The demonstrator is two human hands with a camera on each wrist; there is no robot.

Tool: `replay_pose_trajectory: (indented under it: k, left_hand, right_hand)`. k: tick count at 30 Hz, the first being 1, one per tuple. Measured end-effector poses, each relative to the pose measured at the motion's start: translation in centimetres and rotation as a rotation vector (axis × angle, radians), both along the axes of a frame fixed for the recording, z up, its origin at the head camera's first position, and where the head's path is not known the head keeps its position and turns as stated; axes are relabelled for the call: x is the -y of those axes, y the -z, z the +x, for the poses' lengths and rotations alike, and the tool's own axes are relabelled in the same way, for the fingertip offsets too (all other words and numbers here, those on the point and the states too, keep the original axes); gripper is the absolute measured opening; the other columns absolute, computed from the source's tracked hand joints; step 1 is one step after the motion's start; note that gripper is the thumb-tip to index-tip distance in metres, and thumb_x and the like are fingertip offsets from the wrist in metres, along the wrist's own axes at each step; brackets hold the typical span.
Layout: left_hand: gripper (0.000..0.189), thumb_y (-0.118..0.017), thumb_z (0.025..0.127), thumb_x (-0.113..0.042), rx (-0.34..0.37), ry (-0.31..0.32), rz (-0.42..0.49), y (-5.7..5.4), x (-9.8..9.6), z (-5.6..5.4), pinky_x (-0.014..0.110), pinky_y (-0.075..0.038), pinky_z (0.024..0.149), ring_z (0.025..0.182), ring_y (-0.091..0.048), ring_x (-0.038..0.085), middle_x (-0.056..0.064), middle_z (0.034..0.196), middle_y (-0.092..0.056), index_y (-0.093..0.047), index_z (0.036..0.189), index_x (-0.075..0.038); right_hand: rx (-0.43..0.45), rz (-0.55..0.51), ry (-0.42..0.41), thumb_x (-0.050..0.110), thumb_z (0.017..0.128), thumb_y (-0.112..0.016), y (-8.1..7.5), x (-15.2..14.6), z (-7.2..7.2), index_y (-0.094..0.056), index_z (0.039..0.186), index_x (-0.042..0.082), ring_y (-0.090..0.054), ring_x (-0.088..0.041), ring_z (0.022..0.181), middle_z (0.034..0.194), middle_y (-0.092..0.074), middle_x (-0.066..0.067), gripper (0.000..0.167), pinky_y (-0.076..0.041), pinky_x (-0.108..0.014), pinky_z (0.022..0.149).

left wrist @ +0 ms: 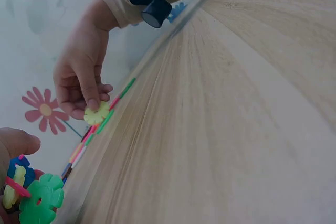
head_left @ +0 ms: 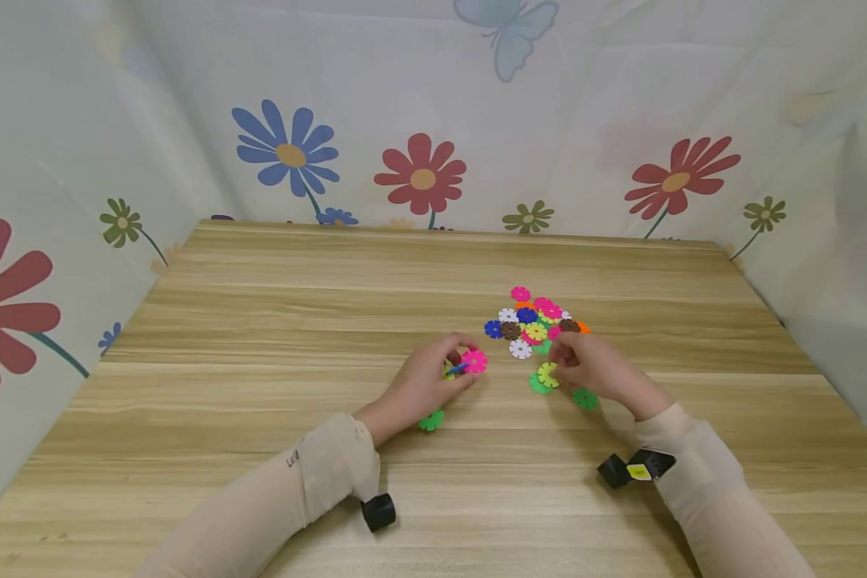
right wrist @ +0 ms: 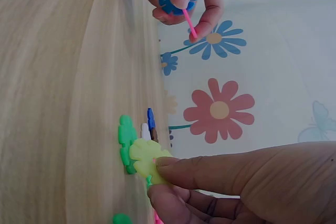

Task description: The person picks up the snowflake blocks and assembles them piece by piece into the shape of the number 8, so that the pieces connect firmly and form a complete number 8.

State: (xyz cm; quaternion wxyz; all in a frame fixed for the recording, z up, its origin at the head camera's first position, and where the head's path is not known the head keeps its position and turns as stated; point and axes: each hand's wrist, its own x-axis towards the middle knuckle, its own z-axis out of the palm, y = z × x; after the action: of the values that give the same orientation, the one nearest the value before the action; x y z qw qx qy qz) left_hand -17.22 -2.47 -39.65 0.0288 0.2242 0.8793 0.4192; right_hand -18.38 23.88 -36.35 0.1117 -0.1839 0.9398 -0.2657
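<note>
Several flower discs [head_left: 474,361] are slotted together, gripped by left hand [head_left: 422,373], left of loose-disc pile [head_left: 535,331]; yellow disc [head_left: 547,374] is pinched by right hand [head_left: 601,368], unjoined; pile seemingly left.

Clad in long cream sleeves [head_left: 238,514], marked with dark lettering [head_left: 293,458] near the left cuff [head_left: 339,457]. Fitted below both cuffs with black, cylinder-ended cameras [head_left: 614,471], bearing a yellow label [head_left: 639,472] on the right.
</note>
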Motion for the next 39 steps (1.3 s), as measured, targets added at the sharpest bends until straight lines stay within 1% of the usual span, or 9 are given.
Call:
replay_pose_trajectory:
  k: [2, 6, 9, 15, 22, 23, 29, 35, 39]
  left_hand:
    - [0.037, -0.069, 0.089, -0.02, -0.001, 0.01, -0.001, 0.0, 0.0, 0.0, 0.034, -0.051, 0.083, 0.096, -0.06, 0.019, 0.005, 0.105, -0.066, -0.058, 0.123, -0.013]
    - [0.037, -0.069, 0.089, -0.021, 0.014, 0.015, 0.001, 0.0, -0.1, 0.2, 0.036, -0.051, 0.084, 0.096, -0.06, 0.019, 0.006, 0.105, -0.066, -0.059, 0.123, -0.013]
    - [0.037, -0.069, 0.089, -0.022, 0.021, 0.013, -0.002, 0.0, -0.2, 0.2, 0.037, -0.05, 0.085, 0.096, -0.06, 0.02, 0.007, 0.105, -0.067, -0.059, 0.124, -0.012]
    - [0.037, -0.069, 0.089, -0.022, 0.016, 0.008, -0.002, 0.2, -0.3, 0.1, 0.039, -0.05, 0.087, 0.098, -0.061, 0.022, 0.008, 0.106, -0.068, -0.059, 0.124, -0.012]
    - [0.037, -0.069, 0.089, -0.023, 0.036, 0.004, 0.005, 0.0, -0.3, 0.3, 0.038, -0.051, 0.087, 0.098, -0.061, 0.021, 0.008, 0.105, -0.068, -0.059, 0.124, -0.013]
    - [0.037, -0.068, 0.09, -0.023, 0.041, 0.005, 0.008, 0.0, -0.3, 0.3, 0.037, -0.051, 0.087, 0.098, -0.061, 0.021, 0.008, 0.106, -0.068, -0.059, 0.124, -0.013]
    - [0.038, -0.068, 0.09, -0.024, 0.058, 0.005, 0.032, 0.0, -0.4, 0.3, 0.037, -0.051, 0.087, 0.098, -0.062, 0.02, 0.007, 0.107, -0.068, -0.058, 0.125, -0.012]
    - [0.038, -0.069, 0.089, -0.023, 0.06, 0.003, 0.046, -0.2, -0.4, 0.3, 0.036, -0.051, 0.085, 0.096, -0.061, 0.02, 0.007, 0.105, -0.068, -0.059, 0.124, -0.013]
    - [0.037, -0.069, 0.089, -0.023, 0.058, 0.005, 0.045, -0.2, -0.4, 0.4, 0.035, -0.05, 0.085, 0.095, -0.06, 0.02, 0.006, 0.106, -0.067, -0.059, 0.124, -0.013]
  right_hand:
    - [0.033, -0.028, -0.001, 0.002, 0.088, -0.065, -0.2, 0.0, 0.1, -0.058, 0.093, -0.002, -0.049, -0.013, 0.061, 0.072, -0.054, -0.005, 0.009, -0.042, -0.023, 0.055]
    - [0.05, -0.054, -0.001, 0.002, 0.09, -0.062, -0.4, -0.1, 0.2, -0.058, 0.093, -0.002, -0.054, -0.014, 0.058, 0.07, -0.057, -0.007, 0.007, -0.046, -0.023, 0.053]
    - [0.018, -0.045, 0.0, 0.003, 0.09, -0.062, -0.6, 0.0, 0.2, -0.057, 0.092, -0.001, -0.055, -0.014, 0.057, 0.069, -0.057, -0.006, 0.007, -0.046, -0.024, 0.052]
    - [-0.046, -0.049, 0.003, 0.007, 0.092, -0.062, -1.0, 0.5, 0.5, -0.055, 0.09, 0.002, -0.048, -0.012, 0.054, 0.066, -0.054, -0.003, 0.009, -0.042, -0.023, 0.051]
    - [-0.099, -0.091, 0.049, 0.011, 0.093, -0.062, -1.1, 1.7, 1.2, -0.057, 0.091, 0.003, -0.056, -0.013, 0.059, 0.077, -0.062, -0.007, 0.01, -0.049, -0.022, 0.055]
    - [-0.118, -0.095, 0.049, 0.012, 0.092, -0.063, -1.1, 1.9, 1.3, -0.057, 0.091, 0.004, -0.056, -0.012, 0.06, 0.077, -0.062, -0.007, 0.01, -0.049, -0.022, 0.056]
    - [-0.261, -0.097, -0.017, 0.013, 0.091, -0.065, -0.6, 3.4, 1.9, -0.057, 0.089, 0.006, -0.049, -0.006, 0.056, 0.072, -0.063, -0.002, 0.011, -0.042, -0.02, 0.051]
    - [-0.318, -0.126, -0.068, 0.01, 0.09, -0.066, -0.1, 4.4, 2.3, -0.057, 0.087, 0.007, -0.049, -0.002, 0.056, 0.068, -0.061, 0.002, 0.01, -0.043, -0.019, 0.052]
    - [-0.351, -0.101, -0.072, 0.011, 0.089, -0.067, 0.0, 4.8, 2.5, -0.057, 0.086, 0.009, -0.048, -0.003, 0.058, 0.066, -0.058, 0.004, 0.01, -0.042, -0.019, 0.054]
